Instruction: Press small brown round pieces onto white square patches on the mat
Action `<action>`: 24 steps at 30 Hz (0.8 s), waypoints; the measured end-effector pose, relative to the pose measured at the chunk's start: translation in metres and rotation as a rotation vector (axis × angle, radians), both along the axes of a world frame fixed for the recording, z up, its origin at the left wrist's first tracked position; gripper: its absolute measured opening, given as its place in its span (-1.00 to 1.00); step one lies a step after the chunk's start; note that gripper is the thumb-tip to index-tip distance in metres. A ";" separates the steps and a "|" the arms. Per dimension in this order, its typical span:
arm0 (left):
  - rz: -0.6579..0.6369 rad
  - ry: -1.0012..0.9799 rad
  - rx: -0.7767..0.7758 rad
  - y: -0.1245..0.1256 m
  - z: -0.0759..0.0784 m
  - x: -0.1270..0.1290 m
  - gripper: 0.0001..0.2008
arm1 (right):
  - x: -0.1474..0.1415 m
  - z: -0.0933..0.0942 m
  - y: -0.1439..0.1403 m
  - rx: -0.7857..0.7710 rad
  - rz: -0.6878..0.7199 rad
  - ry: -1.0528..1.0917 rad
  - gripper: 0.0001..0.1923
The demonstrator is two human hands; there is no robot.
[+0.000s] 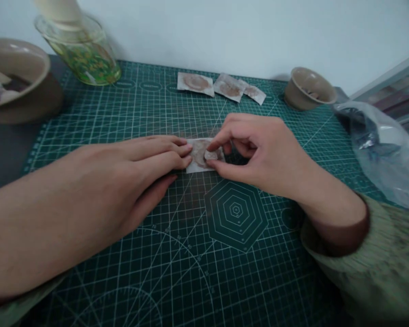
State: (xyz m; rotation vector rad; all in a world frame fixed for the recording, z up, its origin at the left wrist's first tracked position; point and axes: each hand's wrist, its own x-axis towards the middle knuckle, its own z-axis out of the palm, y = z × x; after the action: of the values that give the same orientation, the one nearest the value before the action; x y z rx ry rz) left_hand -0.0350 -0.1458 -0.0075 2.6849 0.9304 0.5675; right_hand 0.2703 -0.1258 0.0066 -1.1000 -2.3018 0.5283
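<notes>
Work surface: a dark green cutting mat (129, 118) printed with a white grid and a hexagon figure is laid on the table.
Workpiece: a small white rectangular patch with a round brown centre (202, 155) is placed flat near the middle of the mat, just above the hexagon.
Left hand (136, 175): laid palm-down on the mat; the fingers are held together and extended, with the fingertips pressed on the left edge of the patch.
Right hand (255, 152): curled over the right side of the patch; thumb and forefinger are pinched together on the brown centre.
Spare parts: three similar white patches (221, 86) are set in a row at the far edge.
Containers: a glass jar of green contents (83, 56), a large beige bowl (17, 68) and a small beige cup (308, 88) are placed at the back.
Right margin: a clear plastic bag (381, 150) is seen.
</notes>
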 end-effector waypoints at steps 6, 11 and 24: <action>-0.071 0.044 0.138 0.003 0.009 0.007 -0.51 | 0.001 -0.003 0.001 0.028 0.038 0.046 -0.98; -0.081 0.045 0.141 0.005 0.012 0.007 -0.51 | 0.001 -0.005 0.003 0.054 0.007 0.043 -0.94; -0.044 0.011 0.086 0.003 0.004 0.003 -0.54 | 0.001 -0.001 0.000 -0.028 0.039 0.032 -0.95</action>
State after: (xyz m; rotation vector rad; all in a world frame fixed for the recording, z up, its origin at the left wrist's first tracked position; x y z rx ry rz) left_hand -0.0322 -0.1424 -0.0033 2.7803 0.8664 0.5972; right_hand 0.2717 -0.1255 0.0055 -1.0545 -2.2981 0.5910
